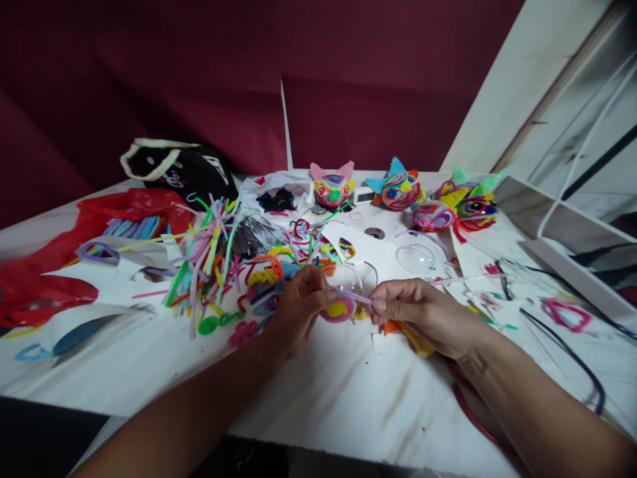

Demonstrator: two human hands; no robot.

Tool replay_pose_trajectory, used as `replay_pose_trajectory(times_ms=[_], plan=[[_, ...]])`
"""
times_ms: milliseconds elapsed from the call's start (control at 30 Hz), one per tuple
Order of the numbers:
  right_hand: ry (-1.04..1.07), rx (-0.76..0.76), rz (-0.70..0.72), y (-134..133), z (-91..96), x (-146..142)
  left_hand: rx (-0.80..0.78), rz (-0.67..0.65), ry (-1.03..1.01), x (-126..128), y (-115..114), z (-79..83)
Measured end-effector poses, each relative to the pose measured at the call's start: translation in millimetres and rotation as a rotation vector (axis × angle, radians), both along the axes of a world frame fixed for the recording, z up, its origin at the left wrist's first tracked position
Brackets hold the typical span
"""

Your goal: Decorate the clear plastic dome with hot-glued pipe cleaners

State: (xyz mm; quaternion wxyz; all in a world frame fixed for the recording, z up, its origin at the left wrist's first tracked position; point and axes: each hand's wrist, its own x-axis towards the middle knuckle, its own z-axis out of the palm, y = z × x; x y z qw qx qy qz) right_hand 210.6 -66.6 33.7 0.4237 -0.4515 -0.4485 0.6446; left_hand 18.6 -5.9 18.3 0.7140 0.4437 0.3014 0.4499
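Observation:
Between my two hands a light purple pipe cleaner [355, 296] is stretched. My left hand [298, 305] pinches its left end between thumb and fingers, and my right hand [418, 307] pinches the right end. Just below the strand, next to my left fingertips, is a round pink coil with a yellow middle [338, 309]; whether it is held or lies on the table I cannot tell. Behind my hands is a clear plastic dome [343, 277]. Orange and yellow pieces [415, 340] show under my right hand, which partly hides them.
Loose pipe cleaners [212, 255] lie in a bundle at the left, near a red plastic bag [50, 255]. Several colourful animal-like balls with ears [332, 189] stand at the back. Another clear dome [417, 259] sits right of centre. A black cable [567, 352] crosses the right side.

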Motion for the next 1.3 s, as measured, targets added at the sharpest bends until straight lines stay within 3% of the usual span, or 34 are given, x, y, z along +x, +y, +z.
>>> replay_pose_trajectory(times_ms=[333, 533, 633, 833, 1100, 1300], plan=[[-0.126, -0.011, -0.082, -1, 1.6, 0, 0.005, -0.013, 0.039, 0, -1, -0.6], [-0.424, 0.145, -0.179, -5, 7.5, -6, -0.011, -0.015, 0.052, 0, -2, -1.0], [-0.489, 0.231, -0.143, -6, 10.7, -6, -0.007, 0.003, 0.038, 0, -1, 0.0], [-0.279, 0.086, 0.016, -5, 8.3, 4, -0.002, -0.018, 0.008, -1, 0, 4.0], [-0.17, 0.053, 0.174, -3, 9.2, 11, -0.008, -0.06, 0.006, -4, 1, 3.7], [0.075, -0.055, 0.247, 0, 2.7, 12, -0.013, -0.084, -0.008, -4, 1, 4.6]])
